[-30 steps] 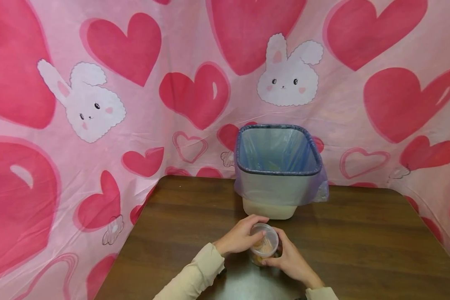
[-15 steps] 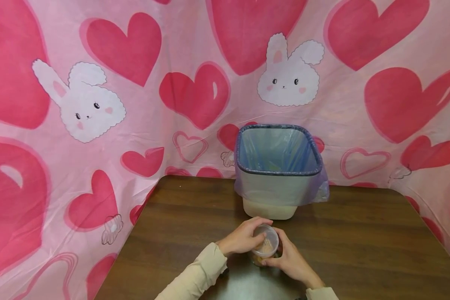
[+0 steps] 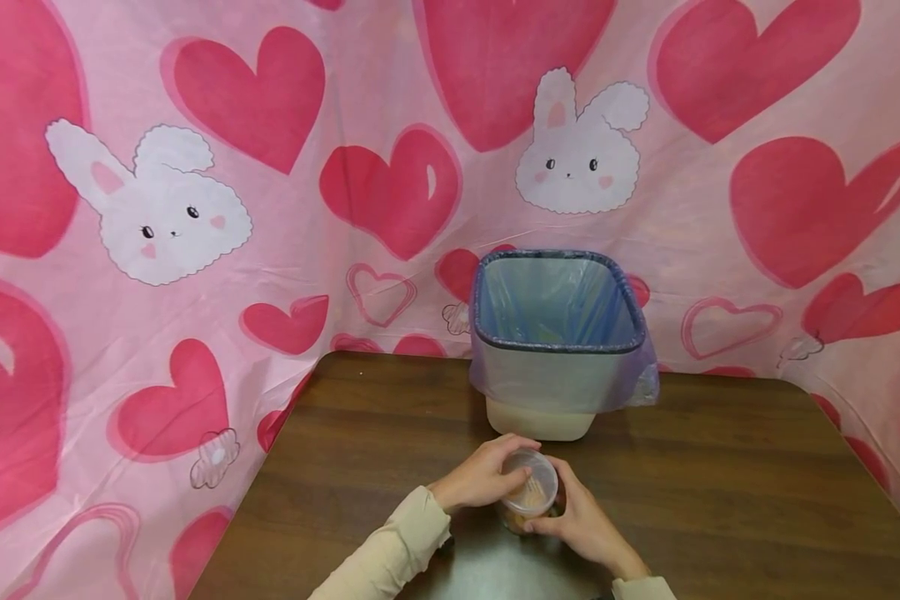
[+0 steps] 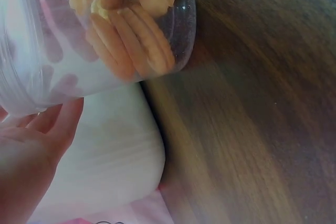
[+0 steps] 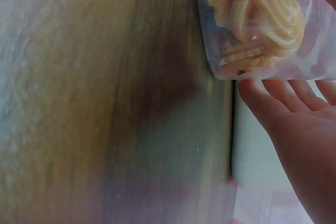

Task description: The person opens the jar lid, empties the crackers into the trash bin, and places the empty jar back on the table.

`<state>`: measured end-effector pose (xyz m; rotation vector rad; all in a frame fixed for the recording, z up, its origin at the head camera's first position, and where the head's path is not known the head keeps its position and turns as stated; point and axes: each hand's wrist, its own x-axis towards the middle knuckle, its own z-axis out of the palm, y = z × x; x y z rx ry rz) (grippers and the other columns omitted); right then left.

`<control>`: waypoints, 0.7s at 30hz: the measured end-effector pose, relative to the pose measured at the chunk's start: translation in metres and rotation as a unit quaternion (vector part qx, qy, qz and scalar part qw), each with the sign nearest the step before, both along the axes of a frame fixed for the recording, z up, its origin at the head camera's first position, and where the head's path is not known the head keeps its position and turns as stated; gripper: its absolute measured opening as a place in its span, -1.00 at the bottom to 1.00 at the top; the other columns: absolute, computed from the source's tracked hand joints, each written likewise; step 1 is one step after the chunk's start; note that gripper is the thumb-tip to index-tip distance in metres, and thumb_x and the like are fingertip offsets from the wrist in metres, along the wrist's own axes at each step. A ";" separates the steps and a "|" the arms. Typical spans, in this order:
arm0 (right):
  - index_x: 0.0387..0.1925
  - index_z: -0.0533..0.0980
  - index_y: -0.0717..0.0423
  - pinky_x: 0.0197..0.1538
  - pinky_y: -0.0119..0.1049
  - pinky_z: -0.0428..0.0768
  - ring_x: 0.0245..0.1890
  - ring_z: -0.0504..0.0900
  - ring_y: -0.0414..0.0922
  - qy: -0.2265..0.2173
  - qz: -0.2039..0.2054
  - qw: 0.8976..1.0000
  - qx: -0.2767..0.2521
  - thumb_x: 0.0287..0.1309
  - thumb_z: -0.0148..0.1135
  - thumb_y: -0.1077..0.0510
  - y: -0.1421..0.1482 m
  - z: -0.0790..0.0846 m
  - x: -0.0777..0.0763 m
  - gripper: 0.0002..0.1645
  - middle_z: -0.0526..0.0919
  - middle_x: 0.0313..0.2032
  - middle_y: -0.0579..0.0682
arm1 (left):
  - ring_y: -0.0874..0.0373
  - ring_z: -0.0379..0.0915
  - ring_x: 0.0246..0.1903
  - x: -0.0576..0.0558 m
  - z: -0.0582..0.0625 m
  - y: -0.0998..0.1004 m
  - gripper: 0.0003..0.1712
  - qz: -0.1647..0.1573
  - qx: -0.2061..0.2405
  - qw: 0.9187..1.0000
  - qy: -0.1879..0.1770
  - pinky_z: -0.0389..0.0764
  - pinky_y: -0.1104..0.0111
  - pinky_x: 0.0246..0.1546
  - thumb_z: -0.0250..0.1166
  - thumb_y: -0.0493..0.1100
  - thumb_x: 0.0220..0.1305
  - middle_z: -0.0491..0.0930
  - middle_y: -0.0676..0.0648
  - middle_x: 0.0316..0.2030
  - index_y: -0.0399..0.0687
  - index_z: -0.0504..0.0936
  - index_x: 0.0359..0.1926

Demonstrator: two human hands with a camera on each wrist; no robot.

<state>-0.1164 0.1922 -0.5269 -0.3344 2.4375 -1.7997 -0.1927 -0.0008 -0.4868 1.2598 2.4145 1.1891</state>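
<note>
The jar [image 4: 100, 35] looks smooth, glossy plastic, the tabletop [image 3: 712, 483] semi-glossy wood, the liner [image 3: 555, 377] crinkled plastic film.

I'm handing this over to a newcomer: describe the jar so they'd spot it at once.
On the brown table, find the pale bin with its bluish liner. Just in front of the bin, the left hand and right hand hold the jar. Unlike the larger bin, the jar is small, round and clear, with tan pieces showing inside.
</note>
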 end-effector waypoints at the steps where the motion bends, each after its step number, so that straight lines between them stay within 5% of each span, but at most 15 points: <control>1: 0.31 0.17 0.10 0.07 -0.42 0.51 0.14 0.50 0.09 0.001 0.001 1.000 -0.001 -0.22 0.58 0.13 0.000 0.000 0.000 0.07 0.37 0.22 0.21 | 0.26 0.44 0.12 0.000 0.000 0.000 -0.57 0.002 -0.001 1.000 -0.002 0.44 0.38 0.19 0.19 -0.13 0.34 0.55 0.00 0.11 -0.02 0.48 0.21; 21: 0.30 0.17 0.08 0.14 -0.51 0.45 0.19 0.44 0.09 -0.010 -0.010 1.000 0.006 -0.24 0.59 0.12 -0.001 -0.002 -0.001 0.08 0.35 0.23 0.17 | 0.29 0.45 -0.01 0.000 -0.006 -0.010 -0.58 0.021 0.011 1.000 0.009 0.48 0.42 0.11 0.21 -0.13 0.33 0.53 -0.01 -0.02 -0.06 0.49 0.19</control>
